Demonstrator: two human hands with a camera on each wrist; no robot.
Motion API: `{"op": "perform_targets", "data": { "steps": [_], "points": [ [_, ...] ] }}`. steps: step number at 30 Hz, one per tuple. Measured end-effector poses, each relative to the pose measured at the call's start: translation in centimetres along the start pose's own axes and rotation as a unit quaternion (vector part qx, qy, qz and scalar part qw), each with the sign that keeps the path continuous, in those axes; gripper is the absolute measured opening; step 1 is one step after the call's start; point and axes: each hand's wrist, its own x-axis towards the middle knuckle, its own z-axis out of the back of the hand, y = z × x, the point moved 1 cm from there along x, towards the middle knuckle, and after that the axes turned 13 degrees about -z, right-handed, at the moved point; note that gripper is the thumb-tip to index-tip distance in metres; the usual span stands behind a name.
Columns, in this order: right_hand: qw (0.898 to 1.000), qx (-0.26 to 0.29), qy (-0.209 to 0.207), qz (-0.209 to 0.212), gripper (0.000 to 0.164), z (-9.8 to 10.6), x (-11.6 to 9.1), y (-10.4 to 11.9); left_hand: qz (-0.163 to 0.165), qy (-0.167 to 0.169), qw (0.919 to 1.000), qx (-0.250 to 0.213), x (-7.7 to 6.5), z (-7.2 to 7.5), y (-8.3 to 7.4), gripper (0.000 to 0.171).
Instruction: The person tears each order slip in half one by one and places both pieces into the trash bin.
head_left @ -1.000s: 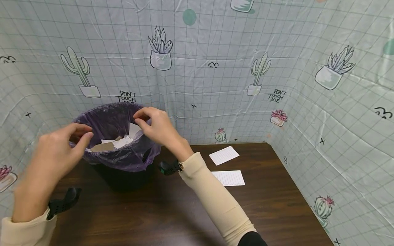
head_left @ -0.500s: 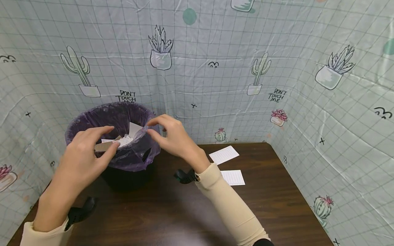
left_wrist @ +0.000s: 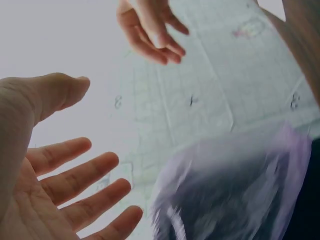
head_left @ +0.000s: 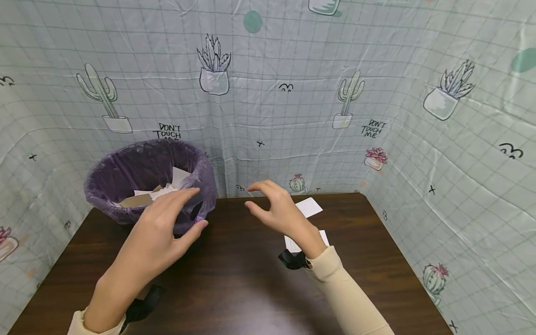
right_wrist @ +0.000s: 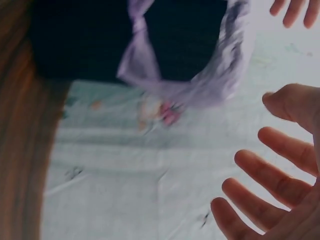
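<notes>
A dark bin lined with a purple bag [head_left: 205,172] stands at the back left of the table in the head view, with white paper [head_left: 180,176] and brown cardboard [head_left: 136,200] inside. My left hand [head_left: 155,237] hovers in front of the bin, its fingers spread and nothing between them. To the right of the bin, my right hand [head_left: 278,209] is held in the air, thumb and fingers apart and holding nothing. Both wrist views show loose, parted fingers. In the right wrist view the bag [right_wrist: 142,60] hangs knotted over the dark bin wall [right_wrist: 90,40].
Two white lined cards, one farther back [head_left: 310,207] and one nearer [head_left: 291,244], lie on the brown wooden table [head_left: 234,288], partly behind my right arm. A cactus-print cloth [head_left: 259,116] hangs behind and at the sides.
Both hands have moved right and nearer, away from the bin's rim. My right hand has let go of the bag's edge, which now lies folded over the rim.
</notes>
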Motion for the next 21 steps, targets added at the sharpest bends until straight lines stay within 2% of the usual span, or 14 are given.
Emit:
{"op": "perform_targets", "data": {
  "steps": [7, 12, 16, 21],
  "points": [
    [0.998, -0.033, 0.019, -0.052, 0.04, 0.3, -3.3, -4.7, 0.026, 0.036, 0.9987, -0.026, -0.5, -3.6, -1.1, 0.065],
    [0.991, -0.065, 0.057, -0.101, 0.052, 0.7, -5.4, -7.8, 0.046, 0.081, 0.9951, -0.032, -1.1, -6.4, -1.3, 0.071],
    [0.986, -0.093, 0.087, -0.107, 0.058, 1.0, -6.9, -10.0, 0.059, 0.121, 0.9902, -0.037, -1.8, -8.6, -1.6, 0.081],
    [0.981, -0.116, 0.097, -0.121, 0.061, 1.4, -8.8, -12.9, 0.072, 0.156, 0.9838, -0.05, -2.5, -11.1, -2.2, 0.087]
  ]
}}
